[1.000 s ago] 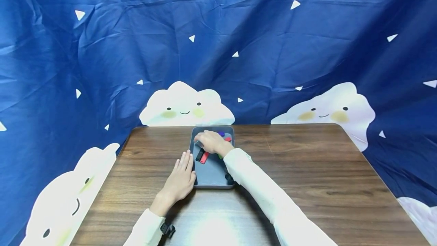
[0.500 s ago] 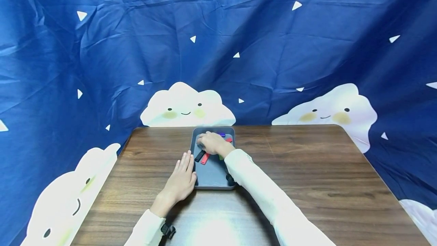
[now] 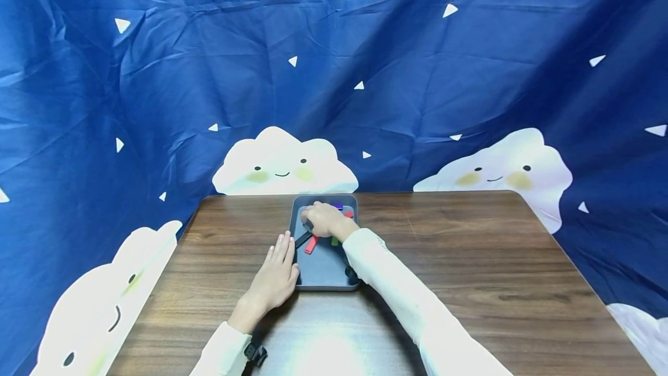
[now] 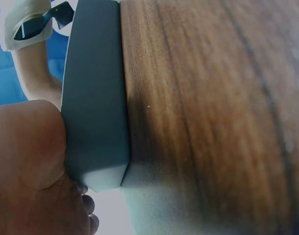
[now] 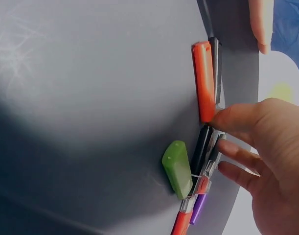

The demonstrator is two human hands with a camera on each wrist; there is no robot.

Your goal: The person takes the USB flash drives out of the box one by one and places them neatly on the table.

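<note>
In the head view my left hand (image 3: 273,274) lies with straight fingers along the left wall of a grey tray (image 3: 326,286). The left wrist view shows its palm side (image 4: 29,152) against the tray's outer wall (image 4: 95,98). My right hand (image 3: 325,219) reaches into the tray's far half. Its thumb and fingertips (image 5: 222,147) pinch around the clear end of a black stick-shaped marker (image 5: 217,68). A red marker (image 5: 204,81) lies alongside, its lower end at the thumb. Below are a second black stick (image 5: 201,149), a green wedge-shaped piece (image 5: 177,169) and a purple stick (image 5: 198,208).
Another red piece (image 5: 182,221) with a clear section lies at the tray's far end. The tray stands on a brown wooden table (image 3: 469,248), near its back edge. Behind the table hangs a blue cloth (image 3: 396,74) with white clouds.
The black marker's near end has shifted left toward the tray's left wall and turned more slantwise. The red marker beside it has slid slightly nearer, and more of the green piece shows. The left hand stays put.
</note>
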